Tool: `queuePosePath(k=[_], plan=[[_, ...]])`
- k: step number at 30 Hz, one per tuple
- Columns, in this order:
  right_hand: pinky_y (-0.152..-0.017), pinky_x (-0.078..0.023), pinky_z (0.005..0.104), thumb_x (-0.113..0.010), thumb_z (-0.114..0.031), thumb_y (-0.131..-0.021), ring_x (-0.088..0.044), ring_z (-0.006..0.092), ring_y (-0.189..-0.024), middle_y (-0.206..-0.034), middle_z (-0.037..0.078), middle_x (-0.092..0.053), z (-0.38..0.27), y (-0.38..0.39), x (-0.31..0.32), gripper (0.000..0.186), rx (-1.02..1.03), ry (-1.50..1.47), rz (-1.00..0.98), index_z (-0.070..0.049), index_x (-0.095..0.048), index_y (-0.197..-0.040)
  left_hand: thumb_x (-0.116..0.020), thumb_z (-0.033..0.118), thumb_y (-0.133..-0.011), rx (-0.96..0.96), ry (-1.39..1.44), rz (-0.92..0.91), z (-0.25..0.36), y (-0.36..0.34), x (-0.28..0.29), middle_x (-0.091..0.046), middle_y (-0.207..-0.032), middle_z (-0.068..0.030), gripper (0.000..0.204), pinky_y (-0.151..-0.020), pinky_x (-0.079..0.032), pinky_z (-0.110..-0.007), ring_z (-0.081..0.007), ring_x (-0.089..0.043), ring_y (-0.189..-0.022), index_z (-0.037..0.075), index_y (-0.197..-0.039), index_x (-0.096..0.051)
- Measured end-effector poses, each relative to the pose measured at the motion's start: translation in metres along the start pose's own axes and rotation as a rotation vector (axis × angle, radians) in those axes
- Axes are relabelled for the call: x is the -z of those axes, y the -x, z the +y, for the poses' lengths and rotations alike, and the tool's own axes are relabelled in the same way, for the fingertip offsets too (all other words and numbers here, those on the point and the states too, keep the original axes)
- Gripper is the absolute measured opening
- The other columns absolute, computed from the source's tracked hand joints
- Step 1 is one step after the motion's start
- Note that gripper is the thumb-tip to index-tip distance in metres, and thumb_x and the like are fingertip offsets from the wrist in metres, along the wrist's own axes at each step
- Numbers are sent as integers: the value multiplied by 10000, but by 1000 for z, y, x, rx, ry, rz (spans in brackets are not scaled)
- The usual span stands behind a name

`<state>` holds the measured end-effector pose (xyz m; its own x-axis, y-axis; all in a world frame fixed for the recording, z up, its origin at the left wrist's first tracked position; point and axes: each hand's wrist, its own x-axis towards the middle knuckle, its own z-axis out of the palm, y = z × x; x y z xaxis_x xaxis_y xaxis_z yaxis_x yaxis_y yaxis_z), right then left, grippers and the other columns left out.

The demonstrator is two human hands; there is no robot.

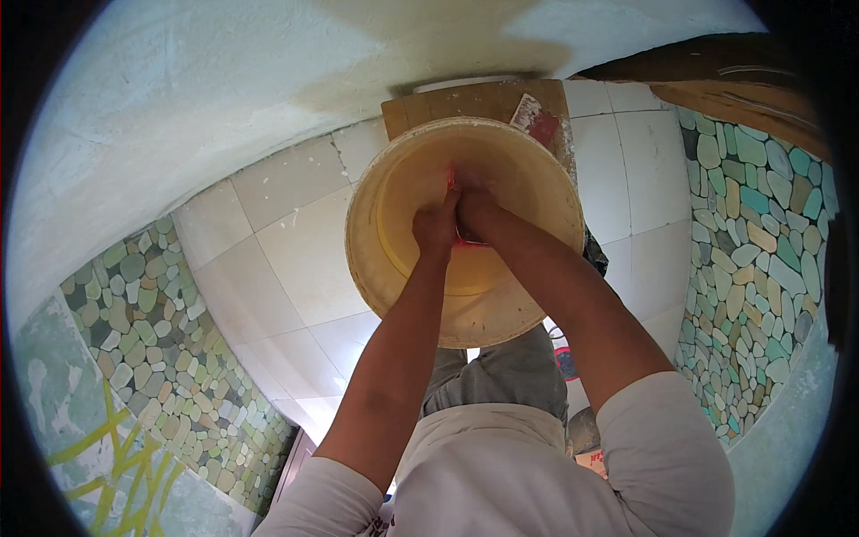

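A large cream-coloured plastic bucket (376, 259) stands in front of me, seen from above. Both my arms reach down into it. My left hand (436, 225) and my right hand (476, 210) are pressed together inside the bucket, closed around a thin red object (453, 183), of which only a sliver shows between the fingers. What the red object is cannot be made out. The bucket's inside is pale yellow and smeared.
Behind the bucket lies a wooden board (474, 100) with a trowel-like tool with a red handle (535, 118) on it. The floor has large white tiles (268, 259) bordered by pebble mosaic (143, 322) on both sides. A rough plastered wall (224, 80) rises beyond.
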<state>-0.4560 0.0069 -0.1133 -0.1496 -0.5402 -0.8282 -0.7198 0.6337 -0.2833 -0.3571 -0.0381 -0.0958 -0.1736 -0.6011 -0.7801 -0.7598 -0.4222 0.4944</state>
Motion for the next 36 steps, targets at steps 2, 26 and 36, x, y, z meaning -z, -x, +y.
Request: queuePosePath(k=[2, 26, 36], plan=[[-959, -479, 385, -571, -219, -882, -628, 315, -1065, -1187, 196, -637, 11, -4, -6, 338, 3, -77, 25, -81, -627, -1187, -701, 604, -718, -4, -66, 49, -8, -6, -14, -685, -1022, -232, 739, -853, -476, -422, -345, -651, -950, -76, -1008, -684], [-930, -467, 432, -439, -193, -915, -614, 358, -1047, -1101, 189, -650, 13, 4, -5, 305, 184, -372, 636, -53, -639, -1097, -735, 545, -780, 75, 621, -192, -4, 6, -2, -608, -1191, -135, 810, -880, -496, -348, -221, -615, -1032, -77, -1256, -528], [-926, -479, 447, -459, -231, -930, -616, 353, -1072, -1182, 226, -625, -9, 17, 12, 313, 48, -473, 416, -59, -647, -1110, -738, 482, -806, 158, 660, -164, -1, 7, 7, -610, -1171, -126, 754, -891, -475, -322, -197, -590, -1047, -97, -1250, -546]])
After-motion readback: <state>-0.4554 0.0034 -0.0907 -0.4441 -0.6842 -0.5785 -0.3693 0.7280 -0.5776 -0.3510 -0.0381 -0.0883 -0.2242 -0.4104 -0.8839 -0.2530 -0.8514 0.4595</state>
